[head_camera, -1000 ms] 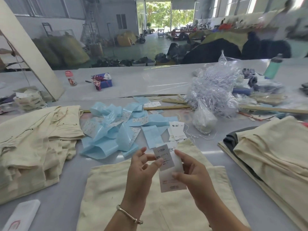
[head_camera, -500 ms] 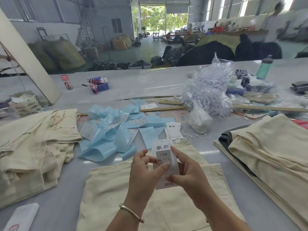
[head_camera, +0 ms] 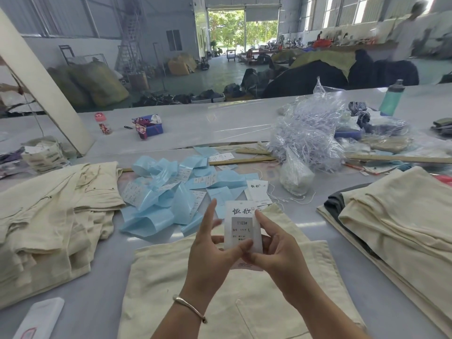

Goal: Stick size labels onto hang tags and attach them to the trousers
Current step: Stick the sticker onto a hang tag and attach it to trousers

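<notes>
1. Far left on the surface [head_camera: 73,285]: a slumped pile of cream trousers [head_camera: 49,216], well apart from the work. Risk there: tagged and untagged pairs getting muddled if the pile slides further.
2. Next over: blue backing strips [head_camera: 156,199] scattered loose, some carrying white labels. Easy to pick the wrong size from that jumble, or to brush the lot aside with a forearm.
3. Left hand [head_camera: 210,250], bangle [head_camera: 189,308] at the wrist: thumb pressing across the lower face of the hang tag [head_camera: 241,231], other fingers raised behind its left edge. Pinching the tag, then, not closed right round it. Uneven pressure could leave the size label [head_camera: 241,226] creased or lifting at a corner.
4. Centre: hang tag upright in mid-air above the flat trousers [head_camera: 220,289] spread below, label reading 1103# and L already on its face. Looks fairly square; a skewed set would be hard to undo without tearing.
5. Right hand [head_camera: 276,250]: fingers curled round the tag's right edge and back, holding it firm. Too hard a squeeze could bend the card.
6. Just beyond: spare tags [head_camera: 258,192] with thin strings trailing, prone to tangling at the next pick-up.
7. Far right: folded stack [head_camera: 396,216] waiting, near the surface's edge.
</notes>
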`<state>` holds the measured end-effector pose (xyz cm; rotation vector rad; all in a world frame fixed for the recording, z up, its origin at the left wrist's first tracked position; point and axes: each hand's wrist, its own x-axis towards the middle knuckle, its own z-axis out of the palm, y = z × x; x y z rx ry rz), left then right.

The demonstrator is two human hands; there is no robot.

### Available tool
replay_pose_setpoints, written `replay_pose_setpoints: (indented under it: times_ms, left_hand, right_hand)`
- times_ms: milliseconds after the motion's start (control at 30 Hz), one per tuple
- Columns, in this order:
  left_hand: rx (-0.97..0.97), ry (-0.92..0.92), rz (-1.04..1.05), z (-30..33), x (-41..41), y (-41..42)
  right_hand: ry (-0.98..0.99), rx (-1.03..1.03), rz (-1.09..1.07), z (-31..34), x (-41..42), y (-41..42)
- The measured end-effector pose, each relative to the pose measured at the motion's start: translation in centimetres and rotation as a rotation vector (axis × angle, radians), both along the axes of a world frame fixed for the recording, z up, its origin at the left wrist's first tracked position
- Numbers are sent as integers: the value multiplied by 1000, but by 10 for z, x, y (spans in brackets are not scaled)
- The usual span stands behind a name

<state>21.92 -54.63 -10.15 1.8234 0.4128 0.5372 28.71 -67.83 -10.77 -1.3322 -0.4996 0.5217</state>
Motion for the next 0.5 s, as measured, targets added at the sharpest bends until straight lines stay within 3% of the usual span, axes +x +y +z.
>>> replay_pose_setpoints:
  times_ms: [233, 500]
  left_hand:
    - [-414, -142, -95, 2, -2, -9]
    - [-489, -108, -183, 3, -4, -16]
  right_hand:
    - [66, 128, -29, 5, -2, -1]
    - [157, 288, -120, 15, 2, -1]
